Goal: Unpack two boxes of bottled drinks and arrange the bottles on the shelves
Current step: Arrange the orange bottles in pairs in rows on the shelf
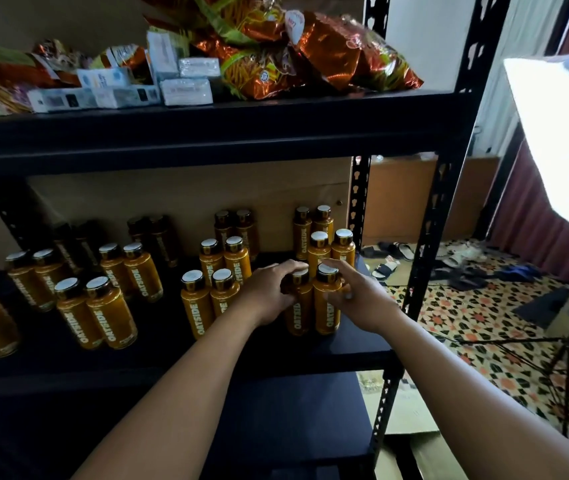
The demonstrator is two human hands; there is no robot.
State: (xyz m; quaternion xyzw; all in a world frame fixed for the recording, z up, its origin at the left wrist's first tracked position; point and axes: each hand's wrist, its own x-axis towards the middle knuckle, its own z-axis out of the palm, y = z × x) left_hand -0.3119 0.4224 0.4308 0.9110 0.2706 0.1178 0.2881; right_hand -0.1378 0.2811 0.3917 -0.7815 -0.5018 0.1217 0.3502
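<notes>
L hand (269, 292) is curled round the neck of the left bottle (298, 315). R hand (359, 296) wraps the right bottle (326, 308). Both bottles stand up, touching, at the front right of the mid shelf (345, 348). Other bottles (113, 317) stand in pairs behind & to the left.

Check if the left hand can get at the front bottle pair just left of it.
Likely yes, once freed. The left hand now grips a bottle, but the pair stands right beside it near the shelf front, with nothing before it.
</notes>
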